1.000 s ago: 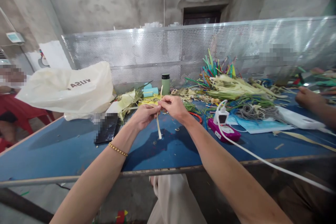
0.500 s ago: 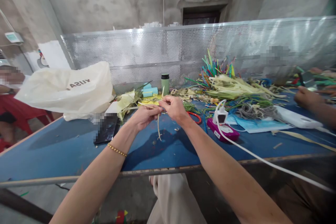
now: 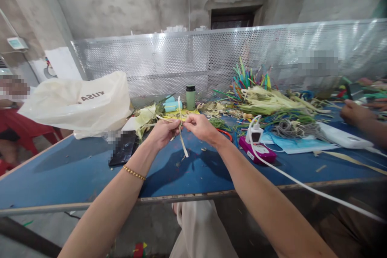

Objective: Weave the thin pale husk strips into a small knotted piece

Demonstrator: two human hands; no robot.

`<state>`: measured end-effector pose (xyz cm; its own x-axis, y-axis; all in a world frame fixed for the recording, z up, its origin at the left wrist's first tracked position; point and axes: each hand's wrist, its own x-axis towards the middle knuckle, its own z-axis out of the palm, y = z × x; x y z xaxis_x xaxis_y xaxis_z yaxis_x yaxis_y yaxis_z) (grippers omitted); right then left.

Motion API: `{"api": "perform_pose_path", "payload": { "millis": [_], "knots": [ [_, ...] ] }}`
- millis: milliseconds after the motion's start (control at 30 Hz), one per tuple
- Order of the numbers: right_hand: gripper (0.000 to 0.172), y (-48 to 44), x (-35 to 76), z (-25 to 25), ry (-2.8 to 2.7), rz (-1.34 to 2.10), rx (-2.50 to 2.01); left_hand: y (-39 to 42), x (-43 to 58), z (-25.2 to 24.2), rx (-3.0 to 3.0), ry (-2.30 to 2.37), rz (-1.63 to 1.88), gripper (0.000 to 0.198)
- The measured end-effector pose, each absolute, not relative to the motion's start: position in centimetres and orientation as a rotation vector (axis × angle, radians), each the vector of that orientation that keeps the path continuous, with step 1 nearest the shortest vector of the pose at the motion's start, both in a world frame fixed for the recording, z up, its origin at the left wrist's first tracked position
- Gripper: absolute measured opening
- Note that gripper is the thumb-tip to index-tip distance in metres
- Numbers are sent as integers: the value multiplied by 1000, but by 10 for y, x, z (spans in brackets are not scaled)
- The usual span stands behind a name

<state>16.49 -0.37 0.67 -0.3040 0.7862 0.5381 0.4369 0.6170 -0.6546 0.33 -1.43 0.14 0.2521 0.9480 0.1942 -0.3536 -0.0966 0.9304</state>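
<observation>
Over the blue table, my left hand (image 3: 165, 132) is closed in a pinch on pale plant strips (image 3: 184, 145), which look like dried husk. One strip runs up and down past its fingertips, and another sticks out to the left above the hand. My right hand (image 3: 201, 129) is closed just to the right, its thumb and fingertips pressed together beside the crossing of the strips. Whatever lies between those fingers is too small to make out. Behind the hands stands a green bottle (image 3: 190, 97) with a dark lid.
To the left are a white plastic bag (image 3: 75, 100) and a dark phone-like object (image 3: 123, 149). Husks (image 3: 269, 100), grey cord (image 3: 293, 128) and a purple power block (image 3: 256, 151) with a white cable lie to the right. Another person's hand (image 3: 355, 113) is at far right.
The upright strip has shifted left and leans differently, its lower end now pointing down and right. My right fingertips have moved slightly right, off the upright strip.
</observation>
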Motion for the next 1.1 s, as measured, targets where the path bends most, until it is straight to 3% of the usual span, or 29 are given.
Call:
{"api": "perform_pose_path", "payload": {
  "millis": [400,1100],
  "knots": [
    [18,-12,161,13,-1825,676,-916,-19,7,7,1140,642,1332,12],
    [22,-7,163,8,-1896,567,-870,-21,9,10,1135,642,1405,17]
  ]
}}
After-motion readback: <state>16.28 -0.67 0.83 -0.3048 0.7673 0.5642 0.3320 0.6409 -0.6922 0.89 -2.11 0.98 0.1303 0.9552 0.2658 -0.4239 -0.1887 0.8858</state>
